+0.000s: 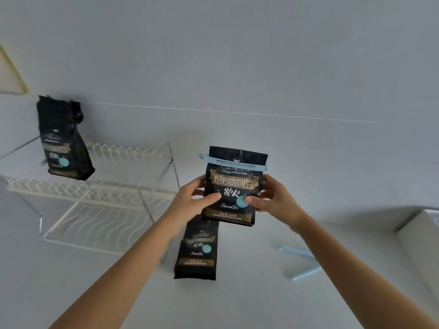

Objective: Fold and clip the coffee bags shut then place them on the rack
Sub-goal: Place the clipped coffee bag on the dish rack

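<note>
Your two bare forearms reach forward from the near edge of a pale bench [249,305]. Between them, on the bench, a black coffee bag [196,251] lies flat on its back, its long axis running near to far, label up, its far end hidden behind the bag you hold. To the right of it, two pale blue clips [301,263] lie loose on the bench, close together and well apart from the bags.

Just beyond, you hold a second coffee bag, the held bag [234,186], upright in the air above the bench, its long axis vertical and its front facing you. Your left hand [198,198] is curled around its left edge with the thumb pressed across the front. Your right hand [269,198] is curled around its right edge, thumb resting on a round blue sticker. The bag is black with gold lettering, the words "Blue Mountain" and "Charcoal fire", and a brown band along the bottom. A pale blue clip bar [234,161] runs horizontally across it just under the top edge, sticking out past both sides.

Farther off on the left, a white wire rack [99,210] stands on the bench against the wall. A third black bag [63,138] stands upright on its upper tier at the far left, leaning slightly, its top crumpled.
</note>
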Available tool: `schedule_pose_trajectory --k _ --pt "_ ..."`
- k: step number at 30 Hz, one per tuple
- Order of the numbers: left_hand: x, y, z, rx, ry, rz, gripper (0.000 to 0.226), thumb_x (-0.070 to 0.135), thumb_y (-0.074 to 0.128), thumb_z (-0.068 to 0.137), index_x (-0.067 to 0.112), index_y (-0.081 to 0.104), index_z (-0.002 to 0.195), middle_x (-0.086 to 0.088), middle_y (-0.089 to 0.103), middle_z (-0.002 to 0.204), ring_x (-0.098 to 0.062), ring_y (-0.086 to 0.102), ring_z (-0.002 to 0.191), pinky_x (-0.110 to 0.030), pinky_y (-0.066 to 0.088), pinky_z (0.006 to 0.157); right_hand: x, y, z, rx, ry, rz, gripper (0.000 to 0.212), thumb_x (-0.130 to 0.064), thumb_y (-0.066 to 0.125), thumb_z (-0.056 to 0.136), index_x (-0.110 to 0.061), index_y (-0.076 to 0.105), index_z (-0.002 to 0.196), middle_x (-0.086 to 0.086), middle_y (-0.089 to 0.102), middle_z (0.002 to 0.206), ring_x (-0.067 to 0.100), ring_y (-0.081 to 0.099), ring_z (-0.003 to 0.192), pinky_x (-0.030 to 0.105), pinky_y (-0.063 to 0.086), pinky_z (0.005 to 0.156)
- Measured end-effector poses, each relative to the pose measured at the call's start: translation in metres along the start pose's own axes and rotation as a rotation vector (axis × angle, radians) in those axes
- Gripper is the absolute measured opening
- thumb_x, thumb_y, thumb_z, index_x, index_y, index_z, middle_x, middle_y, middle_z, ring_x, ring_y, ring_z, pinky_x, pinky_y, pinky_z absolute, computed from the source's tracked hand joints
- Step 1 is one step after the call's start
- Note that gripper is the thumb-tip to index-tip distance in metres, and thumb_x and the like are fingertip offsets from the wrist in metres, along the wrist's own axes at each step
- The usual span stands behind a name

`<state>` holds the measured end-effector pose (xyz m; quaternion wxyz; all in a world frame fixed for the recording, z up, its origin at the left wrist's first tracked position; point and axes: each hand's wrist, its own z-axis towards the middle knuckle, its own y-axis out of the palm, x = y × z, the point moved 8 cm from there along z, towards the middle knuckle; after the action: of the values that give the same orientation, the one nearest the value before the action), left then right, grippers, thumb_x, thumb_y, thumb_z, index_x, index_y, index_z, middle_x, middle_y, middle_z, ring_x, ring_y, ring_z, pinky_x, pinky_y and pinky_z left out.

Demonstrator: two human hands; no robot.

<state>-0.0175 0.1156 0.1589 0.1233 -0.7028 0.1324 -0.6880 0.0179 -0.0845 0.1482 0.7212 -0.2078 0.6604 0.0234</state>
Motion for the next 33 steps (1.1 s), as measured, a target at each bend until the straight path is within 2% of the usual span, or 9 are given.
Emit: schedule_pose_trajectory --k 3,8,12,18,22,25,30,33 --pt "0.045 -0.072 -0.008 0.044 0.099 0.013 0.053 0.038 0.067 0.08 0.028 0.049 0.129 0.009 0.061 0.123 -0.009 0.057 0.11 -0.032 0.049 0.089 -0.076 0.031 0.021 -0.012 -0.135 0.009 0.061 -0.045 0.077 0.065 -0.027 0.053 0.118 0.004 0.065 0.113 0.02 0.066 0.095 0.044 0.06 0.074" --pt "0.073 -0.189 -0.015 0.096 0.183 -0.025 0.038 0.035 0.067 0.081 0.037 0.057 0.117 0.014 0.066 0.116 -0.005 0.063 0.105 -0.032 0.051 0.091 -0.168 0.105 0.061 -0.023 -0.256 0.054 0.061 -0.049 0.076 0.063 -0.027 0.053 0.116 0.001 0.064 0.109 0.018 0.066 0.095 0.037 0.061 0.07" --pt "0.055 -0.265 -0.002 0.208 0.17 -0.087 0.055 0.026 0.069 0.08 0.031 0.045 0.129 0.007 0.061 0.125 -0.009 0.059 0.111 -0.035 0.051 0.092 -0.199 0.168 0.1 -0.027 -0.255 0.089 0.052 -0.036 0.077 0.071 -0.025 0.052 0.115 0.001 0.063 0.107 0.018 0.067 0.095 0.032 0.061 0.068" --pt "0.003 -0.331 0.029 0.2 0.076 -0.064 0.054 0.017 0.071 0.079 0.027 0.045 0.125 0.0 0.06 0.127 -0.015 0.058 0.113 -0.039 0.052 0.09 -0.187 0.241 0.153 -0.04 -0.119 0.087 0.05 -0.02 0.076 0.077 -0.021 0.048 0.119 0.004 0.061 0.116 0.022 0.064 0.103 0.045 0.059 0.08" --pt "-0.04 -0.347 0.053 0.153 0.003 -0.005 0.054 0.011 0.071 0.078 0.022 0.047 0.124 -0.002 0.06 0.127 -0.019 0.057 0.115 -0.045 0.051 0.094 -0.159 0.278 0.178 -0.059 0.044 0.033 0.051 -0.011 0.07 0.081 -0.018 0.042 0.122 0.003 0.056 0.118 0.023 0.059 0.106 0.041 0.058 0.077" --pt "-0.07 -0.354 0.068 0.144 -0.034 0.041 0.049 0.01 0.072 0.077 0.02 0.051 0.12 -0.004 0.061 0.124 -0.022 0.057 0.115 -0.047 0.051 0.093 -0.139 0.3 0.194 -0.069 0.147 0.0 0.05 -0.005 0.067 0.082 -0.016 0.039 0.122 0.002 0.054 0.117 0.023 0.056 0.105 0.045 0.057 0.082" --pt "-0.1 -0.371 0.081 0.17 -0.025 0.097 0.041 0.01 0.073 0.076 0.017 0.059 0.114 -0.005 0.065 0.119 -0.021 0.06 0.111 -0.04 0.054 0.086 -0.123 0.331 0.213 -0.084 0.252 -0.022 0.052 -0.002 0.066 0.082 -0.015 0.037 0.123 0.006 0.054 0.125 0.027 0.055 0.114 0.052 0.054 0.086" --pt "-0.106 -0.378 0.085 0.168 0.005 0.144 0.042 0.012 0.074 0.075 0.016 0.06 0.115 -0.005 0.067 0.117 -0.02 0.061 0.109 -0.045 0.052 0.093 -0.115 0.34 0.218 -0.082 0.283 -0.003 0.053 -0.001 0.066 0.081 -0.015 0.038 0.125 0.006 0.054 0.125 0.027 0.055 0.113 0.053 0.054 0.086"
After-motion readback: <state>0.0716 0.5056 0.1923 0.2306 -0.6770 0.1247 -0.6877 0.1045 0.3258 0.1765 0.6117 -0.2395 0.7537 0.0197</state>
